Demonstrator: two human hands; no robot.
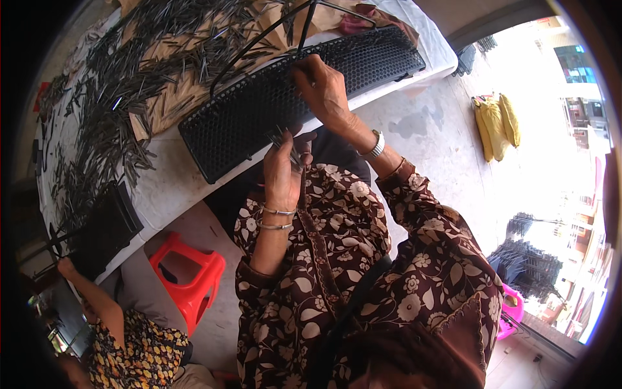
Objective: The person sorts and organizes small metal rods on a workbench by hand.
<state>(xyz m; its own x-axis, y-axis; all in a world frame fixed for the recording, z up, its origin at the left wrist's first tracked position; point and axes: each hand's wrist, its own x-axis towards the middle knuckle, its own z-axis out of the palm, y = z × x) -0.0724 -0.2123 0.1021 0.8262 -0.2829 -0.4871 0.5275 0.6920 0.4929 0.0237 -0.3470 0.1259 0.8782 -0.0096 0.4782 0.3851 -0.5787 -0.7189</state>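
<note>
A long black panel (246,123) with rows of small holes lies tilted along the front edge of the table. My left hand (282,170) is closed around a small bunch of thin dark strips (277,137), just in front of the panel's near edge. Over the middle of the panel, my right hand (319,91) has its fingertips pinched together, down at the holes. What it holds, if anything, is hidden by the fingers. A thin black wire frame (303,34) rises behind the panel.
Loose dark strips (123,71) are heaped over brown paper on the white-covered table (165,159). A co-worker (129,343) sits at lower left by another black panel (107,227). A red stool (188,272) stands between us. Yellow sacks (497,126) rest on the floor at right.
</note>
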